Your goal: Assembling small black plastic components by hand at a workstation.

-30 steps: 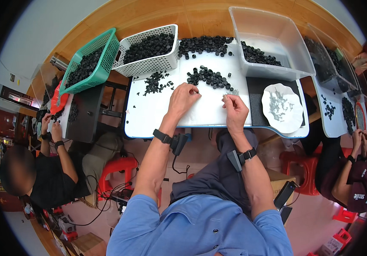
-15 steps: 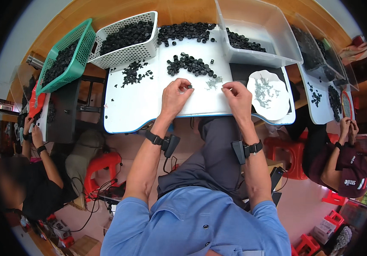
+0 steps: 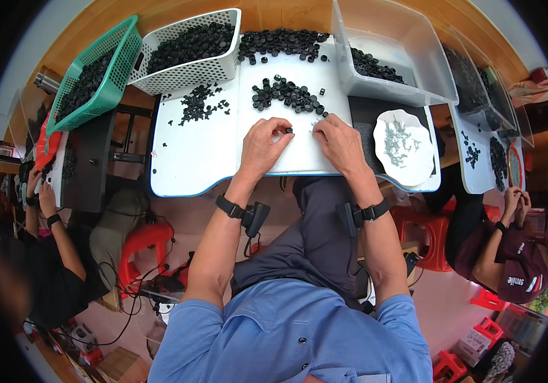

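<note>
My left hand (image 3: 264,147) is closed in a pinch over the white table board (image 3: 210,169), with a small round black plastic cap (image 3: 288,130) between thumb and finger. To its right, my right hand (image 3: 340,145) is pinched too, its fingertips over a small heap of pale, clear bits (image 3: 313,126) that it partly covers. Whatever those fingers hold, if anything, is too small to make out. Just beyond both hands lies a loose pile of similar black caps (image 3: 287,96).
Smaller black parts (image 3: 200,105) lie at the left. A white scalloped plate (image 3: 414,173) of pale bits stands at the right. Along the back are a green basket (image 3: 105,86), a white basket (image 3: 188,76) and a clear bin (image 3: 401,92). Co-workers sit on both sides.
My right hand has moved left, closer to my left hand and over the heap of pale bits. The left hand still pinches the black cap. The whole view has shifted slightly.
</note>
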A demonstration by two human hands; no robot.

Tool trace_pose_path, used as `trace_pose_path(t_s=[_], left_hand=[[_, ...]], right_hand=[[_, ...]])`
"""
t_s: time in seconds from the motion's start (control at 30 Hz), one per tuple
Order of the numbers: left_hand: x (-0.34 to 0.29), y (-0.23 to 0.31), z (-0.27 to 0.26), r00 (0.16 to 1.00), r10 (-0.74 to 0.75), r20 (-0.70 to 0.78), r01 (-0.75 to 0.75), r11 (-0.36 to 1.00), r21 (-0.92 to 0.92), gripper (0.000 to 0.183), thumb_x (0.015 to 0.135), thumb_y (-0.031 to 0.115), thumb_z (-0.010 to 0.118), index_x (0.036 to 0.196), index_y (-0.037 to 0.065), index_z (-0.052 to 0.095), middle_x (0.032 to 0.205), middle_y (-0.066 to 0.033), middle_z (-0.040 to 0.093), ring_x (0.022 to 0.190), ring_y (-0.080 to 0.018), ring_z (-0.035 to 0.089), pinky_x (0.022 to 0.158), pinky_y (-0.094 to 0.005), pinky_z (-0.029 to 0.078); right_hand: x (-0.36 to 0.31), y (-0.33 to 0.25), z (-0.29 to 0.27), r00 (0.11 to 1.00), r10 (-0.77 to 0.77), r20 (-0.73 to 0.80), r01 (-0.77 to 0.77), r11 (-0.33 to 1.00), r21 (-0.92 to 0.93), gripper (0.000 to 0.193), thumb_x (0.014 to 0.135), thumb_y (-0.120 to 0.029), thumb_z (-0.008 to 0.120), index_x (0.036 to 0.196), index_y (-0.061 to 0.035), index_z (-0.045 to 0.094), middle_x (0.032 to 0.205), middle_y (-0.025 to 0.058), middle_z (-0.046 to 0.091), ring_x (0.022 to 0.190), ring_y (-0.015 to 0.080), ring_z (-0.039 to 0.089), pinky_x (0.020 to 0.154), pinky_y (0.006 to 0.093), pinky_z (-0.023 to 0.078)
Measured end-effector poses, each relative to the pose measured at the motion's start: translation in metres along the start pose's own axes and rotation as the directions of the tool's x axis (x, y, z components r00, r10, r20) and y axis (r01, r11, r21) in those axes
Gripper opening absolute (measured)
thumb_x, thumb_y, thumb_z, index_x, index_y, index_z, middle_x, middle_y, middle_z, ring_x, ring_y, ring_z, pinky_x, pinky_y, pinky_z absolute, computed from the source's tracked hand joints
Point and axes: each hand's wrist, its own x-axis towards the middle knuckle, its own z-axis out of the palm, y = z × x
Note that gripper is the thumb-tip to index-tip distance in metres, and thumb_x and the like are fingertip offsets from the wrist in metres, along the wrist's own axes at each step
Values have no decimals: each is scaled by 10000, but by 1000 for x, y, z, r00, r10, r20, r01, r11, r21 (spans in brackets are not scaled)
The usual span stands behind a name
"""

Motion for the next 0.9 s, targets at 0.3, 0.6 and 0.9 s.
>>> trace_pose_path(t_s=[0.3, 0.6, 0.9], left_hand=[[-1, 2, -4, 1000, 16, 16, -17, 999, 30, 191, 844, 140, 779, 1020, 78, 734, 879, -50, 724, 850, -212, 672, 797, -347, 553], [-2, 4, -3, 1000, 19, 7, -19, 999, 26, 184, 851, 138, 771, 1018, 71, 731, 879, -53, 727, 859, -216, 673, 802, -348, 552], [-1, 1, -1, 999, 36, 18, -37, 998, 41, 192, 837, 139, 777, 1014, 80, 732, 904, -58, 724, 882, -233, 666, 811, -365, 539]], right_hand=[[-3, -8, -5, 997, 70, -10, -70, 997, 41, 47, 900, -109, 705, 924, -69, 704, 920, 103, 652, 807, 346, 685, 719, 448, 554], [1, -3, -7, 991, 84, 108, -85, 996, 10, 66, 889, -101, 677, 886, -46, 714, 926, 124, 668, 815, 369, 687, 733, 464, 554], [-3, -1, -6, 994, 46, 96, -44, 999, -14, 86, 943, -119, 655, 956, -34, 657, 944, 154, 665, 858, 393, 679, 747, 488, 547]])
